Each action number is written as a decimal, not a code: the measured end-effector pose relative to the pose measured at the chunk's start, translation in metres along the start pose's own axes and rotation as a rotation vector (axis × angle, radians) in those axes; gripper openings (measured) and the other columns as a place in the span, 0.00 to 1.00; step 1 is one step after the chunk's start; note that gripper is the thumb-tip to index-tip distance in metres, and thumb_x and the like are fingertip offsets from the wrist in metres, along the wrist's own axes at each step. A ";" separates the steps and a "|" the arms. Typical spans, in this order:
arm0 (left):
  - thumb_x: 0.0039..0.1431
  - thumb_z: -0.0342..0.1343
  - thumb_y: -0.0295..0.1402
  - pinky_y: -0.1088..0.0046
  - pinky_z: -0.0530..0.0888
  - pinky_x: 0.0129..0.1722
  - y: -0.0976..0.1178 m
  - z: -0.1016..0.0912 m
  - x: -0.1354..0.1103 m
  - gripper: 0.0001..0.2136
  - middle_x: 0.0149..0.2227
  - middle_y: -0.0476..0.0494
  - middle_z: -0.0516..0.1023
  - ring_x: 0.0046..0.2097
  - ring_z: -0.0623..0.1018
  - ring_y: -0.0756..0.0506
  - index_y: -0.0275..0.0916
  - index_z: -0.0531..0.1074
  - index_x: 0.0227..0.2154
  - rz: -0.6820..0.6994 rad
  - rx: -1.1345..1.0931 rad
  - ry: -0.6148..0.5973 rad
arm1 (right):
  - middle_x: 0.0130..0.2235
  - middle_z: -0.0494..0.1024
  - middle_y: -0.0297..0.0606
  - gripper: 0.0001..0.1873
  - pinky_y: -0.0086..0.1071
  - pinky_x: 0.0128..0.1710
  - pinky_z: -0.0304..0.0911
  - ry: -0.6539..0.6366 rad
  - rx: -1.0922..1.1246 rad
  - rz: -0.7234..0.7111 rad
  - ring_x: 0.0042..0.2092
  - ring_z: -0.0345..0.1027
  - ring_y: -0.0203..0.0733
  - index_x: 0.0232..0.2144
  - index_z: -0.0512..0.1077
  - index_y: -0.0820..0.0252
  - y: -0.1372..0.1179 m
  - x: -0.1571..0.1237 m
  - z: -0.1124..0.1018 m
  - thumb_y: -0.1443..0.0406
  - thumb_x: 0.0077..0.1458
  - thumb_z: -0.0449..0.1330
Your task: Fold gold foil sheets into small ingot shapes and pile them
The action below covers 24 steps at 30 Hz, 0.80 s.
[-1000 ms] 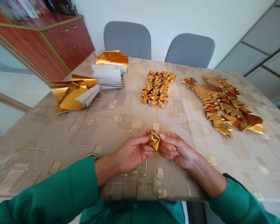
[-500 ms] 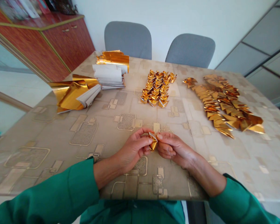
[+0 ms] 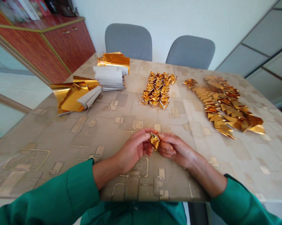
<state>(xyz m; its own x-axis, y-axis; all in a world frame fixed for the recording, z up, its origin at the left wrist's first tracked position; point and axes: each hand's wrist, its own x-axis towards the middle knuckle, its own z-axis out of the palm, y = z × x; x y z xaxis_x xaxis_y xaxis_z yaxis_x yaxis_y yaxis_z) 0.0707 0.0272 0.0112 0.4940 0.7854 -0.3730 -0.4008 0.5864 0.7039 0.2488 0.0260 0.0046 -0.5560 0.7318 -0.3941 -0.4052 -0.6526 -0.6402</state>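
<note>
At nine o'clock from a small gold-paper ingot [image 3: 155,141], the left hand [image 3: 132,149] had its thumb and forefinger closed on the piece's near side, the lower fingers loosely curled. The ingot itself sat between both hands, above the near part of the tablecloth [image 3: 84,134]. At three o'clock, the right hand [image 3: 176,148] pinched the upper rim between thumb and forefinger, its other fingers bunched together. The piece was probably almost weightless, crisp along its creases, easily crushed and slightly slippery; its folded rims and tips seemed the safest holds, its puffed middle the worst.

Farther off, at ten o'clock, loose gold foil sheets [image 3: 72,99] curled, mirror-smooth with pale matte backs. At eleven lay a paper stack [image 3: 109,78], whitish in front and gold behind. Toward twelve, boat-shaped gold ingots [image 3: 156,90] nested in tight columns (pale edging showed on a few). At two, flatter pointed gold folds [image 3: 225,106] overlapped like scales. Beneath everything, the beige tablecloth bore rounded rectangles and a faint gloss.
</note>
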 end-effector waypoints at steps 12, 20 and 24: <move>0.48 0.67 0.30 0.78 0.70 0.28 -0.001 -0.001 0.002 0.12 0.29 0.49 0.76 0.27 0.73 0.53 0.36 0.73 0.37 0.104 0.108 0.096 | 0.15 0.61 0.23 0.15 0.26 0.19 0.44 0.101 -0.237 -0.104 0.17 0.45 0.28 0.28 0.69 0.60 -0.001 0.002 0.003 0.55 0.55 0.63; 0.52 0.66 0.27 0.73 0.78 0.36 0.000 0.000 0.006 0.13 0.33 0.47 0.79 0.33 0.80 0.50 0.37 0.67 0.36 0.129 -0.082 0.207 | 0.40 0.73 0.37 0.21 0.32 0.33 0.61 0.377 -1.062 -0.693 0.34 0.64 0.38 0.47 0.70 0.55 0.004 -0.005 0.009 0.63 0.51 0.67; 0.52 0.67 0.29 0.73 0.79 0.36 -0.001 0.000 0.006 0.13 0.33 0.47 0.80 0.33 0.80 0.50 0.37 0.67 0.36 0.160 -0.044 0.182 | 0.40 0.74 0.38 0.13 0.33 0.34 0.60 0.410 -1.196 -0.806 0.34 0.64 0.39 0.42 0.72 0.54 0.010 -0.002 0.011 0.65 0.53 0.65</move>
<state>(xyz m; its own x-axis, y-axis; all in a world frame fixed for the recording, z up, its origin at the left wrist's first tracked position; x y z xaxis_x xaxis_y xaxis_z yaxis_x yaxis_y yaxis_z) 0.0743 0.0308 0.0082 0.2764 0.8892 -0.3645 -0.4976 0.4569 0.7373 0.2383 0.0163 0.0061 -0.1599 0.9423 0.2943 0.4338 0.3348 -0.8365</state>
